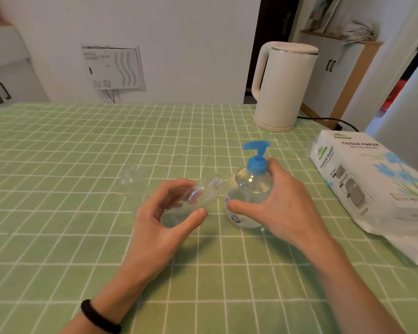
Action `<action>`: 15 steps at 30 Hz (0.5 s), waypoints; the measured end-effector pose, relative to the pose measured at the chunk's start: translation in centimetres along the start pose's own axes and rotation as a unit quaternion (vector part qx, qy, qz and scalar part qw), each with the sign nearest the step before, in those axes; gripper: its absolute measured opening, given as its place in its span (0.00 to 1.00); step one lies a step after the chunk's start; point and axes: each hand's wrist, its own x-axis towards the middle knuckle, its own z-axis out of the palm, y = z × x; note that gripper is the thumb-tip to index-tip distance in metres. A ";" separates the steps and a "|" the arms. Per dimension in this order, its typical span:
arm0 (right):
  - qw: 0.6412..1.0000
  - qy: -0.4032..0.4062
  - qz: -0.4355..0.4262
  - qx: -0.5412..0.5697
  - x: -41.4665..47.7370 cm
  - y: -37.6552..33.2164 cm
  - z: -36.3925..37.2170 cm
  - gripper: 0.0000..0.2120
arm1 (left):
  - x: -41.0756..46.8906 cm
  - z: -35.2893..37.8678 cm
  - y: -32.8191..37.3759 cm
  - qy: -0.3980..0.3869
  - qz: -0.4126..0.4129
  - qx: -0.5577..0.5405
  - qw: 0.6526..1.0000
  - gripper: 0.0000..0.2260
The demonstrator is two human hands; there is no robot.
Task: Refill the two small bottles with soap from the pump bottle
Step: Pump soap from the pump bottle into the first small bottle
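A second small bottle (130, 180) stands apart on the counter (58, 165), faint against the cloth. The left hand (162, 220) curls its fingers (174, 186) round the tilted small bottle (204, 192), whose neck points up and right, below the blue spout (253, 145). The right hand (285, 206) grips the pump bottle (249, 186) by its shoulder. The soap level in the held bottle is hard to make out.

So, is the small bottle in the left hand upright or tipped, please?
Tipped: the small bottle slants, neck toward the pump bottle.
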 end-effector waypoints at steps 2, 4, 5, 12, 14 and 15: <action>1.000 -0.008 -0.005 -0.025 -1.0 -0.5 0.1 0.31 | 0.0 0.0 0.0 0.008 0.008 0.002 1.000 0.19; 0.999 -0.020 -0.010 -0.038 -1.8 -1.0 0.4 0.32 | 0.0 0.0 0.1 0.016 0.013 0.004 1.000 0.19; 0.999 -0.032 -0.009 -0.040 -2.0 -1.1 0.5 0.34 | -0.1 0.0 0.1 0.018 0.014 0.004 1.000 0.19; 0.976 -0.060 0.028 0.206 -0.1 -2.5 -4.1 0.45 | 0.2 0.3 0.7 0.021 0.026 0.018 0.999 0.19; 0.972 0.028 0.017 0.232 1.6 -3.6 -5.1 0.36 | 0.8 0.5 1.0 0.027 0.039 0.023 0.999 0.19; 0.969 0.054 0.014 0.239 2.4 -4.3 -5.3 0.33 | 1.1 0.6 1.2 0.030 0.046 0.026 0.998 0.20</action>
